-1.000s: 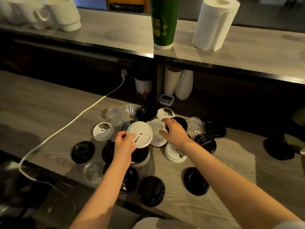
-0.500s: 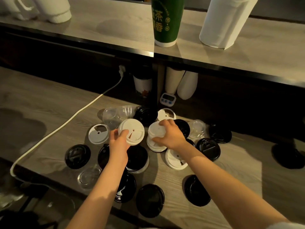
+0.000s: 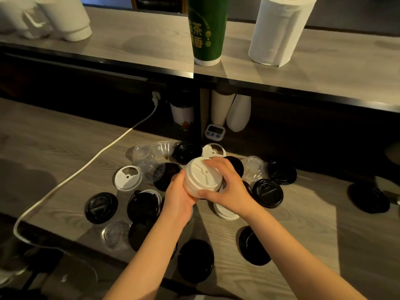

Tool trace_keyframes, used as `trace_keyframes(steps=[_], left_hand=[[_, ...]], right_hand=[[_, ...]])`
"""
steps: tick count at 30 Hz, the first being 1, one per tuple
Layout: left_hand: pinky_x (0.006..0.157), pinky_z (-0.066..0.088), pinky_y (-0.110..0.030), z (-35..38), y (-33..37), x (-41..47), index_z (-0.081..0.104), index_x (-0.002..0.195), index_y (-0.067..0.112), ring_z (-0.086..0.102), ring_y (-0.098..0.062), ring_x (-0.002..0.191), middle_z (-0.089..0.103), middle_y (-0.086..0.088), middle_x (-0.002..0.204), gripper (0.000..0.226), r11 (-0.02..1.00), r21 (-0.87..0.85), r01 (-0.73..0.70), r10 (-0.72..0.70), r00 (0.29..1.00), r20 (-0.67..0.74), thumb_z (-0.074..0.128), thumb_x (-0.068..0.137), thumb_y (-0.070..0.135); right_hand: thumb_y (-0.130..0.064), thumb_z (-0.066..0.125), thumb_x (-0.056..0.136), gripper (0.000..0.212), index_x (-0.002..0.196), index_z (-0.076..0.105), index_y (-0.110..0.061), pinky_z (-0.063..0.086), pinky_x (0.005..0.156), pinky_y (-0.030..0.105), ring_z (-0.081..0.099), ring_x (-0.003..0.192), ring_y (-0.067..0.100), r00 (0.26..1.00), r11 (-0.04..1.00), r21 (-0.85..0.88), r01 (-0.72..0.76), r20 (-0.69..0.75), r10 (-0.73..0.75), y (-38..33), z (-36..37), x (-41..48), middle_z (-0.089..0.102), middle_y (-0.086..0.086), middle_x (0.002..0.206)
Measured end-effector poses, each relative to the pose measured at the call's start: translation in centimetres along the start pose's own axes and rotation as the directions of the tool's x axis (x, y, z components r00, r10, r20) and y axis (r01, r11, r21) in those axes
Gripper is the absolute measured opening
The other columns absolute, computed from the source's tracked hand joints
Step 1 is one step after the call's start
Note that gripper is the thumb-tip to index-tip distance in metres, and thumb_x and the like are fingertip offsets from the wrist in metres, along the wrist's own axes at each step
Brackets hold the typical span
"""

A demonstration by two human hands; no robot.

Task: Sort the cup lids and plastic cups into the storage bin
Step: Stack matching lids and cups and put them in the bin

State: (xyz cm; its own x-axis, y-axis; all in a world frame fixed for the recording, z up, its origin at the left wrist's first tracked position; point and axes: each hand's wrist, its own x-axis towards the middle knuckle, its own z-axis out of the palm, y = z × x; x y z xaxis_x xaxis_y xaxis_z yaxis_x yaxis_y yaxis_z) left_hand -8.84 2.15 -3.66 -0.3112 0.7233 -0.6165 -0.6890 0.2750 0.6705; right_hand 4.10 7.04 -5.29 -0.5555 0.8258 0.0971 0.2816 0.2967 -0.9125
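Lids (image 3: pixel 202 178) now stacked: left hand (image 3: pixel 179 199), right hand (image 3: pixel 230 190)

Both bare forearms are angling inward from the bottom edge, meeting at the middle. The left hand (image 3: pixel 178 199) is gripping the lids (image 3: pixel 200 177) from the left side. The right hand (image 3: pixel 229 189) is curling round them, fingers on top and thumb below.

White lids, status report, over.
Left hand, right hand both grip stacked white plastic cup lids. Nothing blocking. Round black plastic lids litter wooden counter below.
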Motion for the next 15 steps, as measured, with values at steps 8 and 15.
trace_keyframes(steps=[8,15], left_hand=[[0.07,0.051,-0.027,-0.7,0.5,-1.9,0.054,0.115,0.014,0.065,-0.014,0.088,0.067,-0.004,0.1,0.023,0.972,0.211,-0.103,0.059,0.976,0.208,0.046,0.094,0.014],[0.082,0.051,-0.033,-1.8,0.2,-1.2,0.054,0.109,0.015,0.059,-0.022,0.103,0.061,-0.005,0.106,0.025,0.887,0.393,-0.242,0.205,0.97,0.134,0.05,0.09,-0.001]], right_hand=[[-0.053,0.072,0.067,0.076,0.133,0.049,-0.022,0.035,0.101,0.014,0.036,0.128,0.007,0.989,0.981,-0.128,0.147,0.041,-0.143,-0.1,-0.9,-1.5,0.036,-0.006,0.136],[-0.024,0.073,0.079,0.069,0.14,0.04,-0.027,0.033,0.108,0.025,0.038,0.132,0.009,0.992,0.968,-0.233,-0.093,0.06,0.11,1.9,-3.4,-2.7,0.041,-0.012,0.14]])
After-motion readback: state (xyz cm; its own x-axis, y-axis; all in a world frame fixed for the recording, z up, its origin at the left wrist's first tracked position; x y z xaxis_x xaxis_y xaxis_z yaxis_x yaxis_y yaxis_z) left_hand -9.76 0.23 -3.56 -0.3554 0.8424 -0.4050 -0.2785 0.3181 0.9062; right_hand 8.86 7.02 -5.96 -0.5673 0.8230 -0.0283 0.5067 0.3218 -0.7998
